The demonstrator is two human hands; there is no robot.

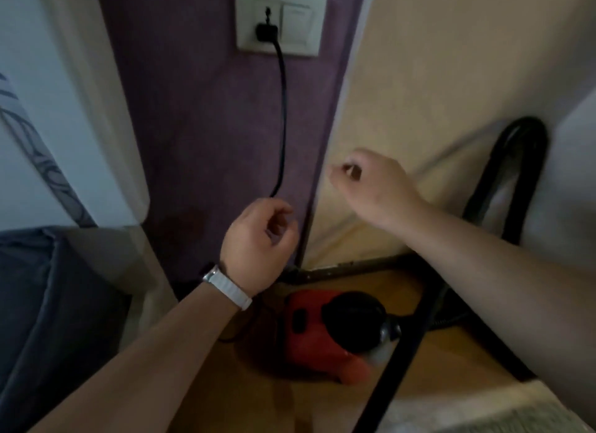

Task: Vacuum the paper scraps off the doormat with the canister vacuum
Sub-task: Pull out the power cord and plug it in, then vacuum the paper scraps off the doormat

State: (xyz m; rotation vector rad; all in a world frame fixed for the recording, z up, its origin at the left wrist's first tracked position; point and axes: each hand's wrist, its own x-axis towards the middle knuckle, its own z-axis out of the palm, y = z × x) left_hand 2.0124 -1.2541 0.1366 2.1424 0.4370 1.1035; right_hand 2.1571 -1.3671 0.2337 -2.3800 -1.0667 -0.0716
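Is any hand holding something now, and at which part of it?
Nothing is clearly held. The left hand is loosely curled just below the hanging black cord; contact cannot be told. The right hand is empty.

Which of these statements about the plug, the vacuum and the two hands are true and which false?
1. The black plug sits in the wall socket. True.
2. The canister vacuum is blue. False: it is red with a black top.
3. The left hand wears a white wristband. True.
4. The right hand grips the black wand. False: it hangs loosely curled in the air, holding nothing.
5. The vacuum stands on the wooden floor. True.
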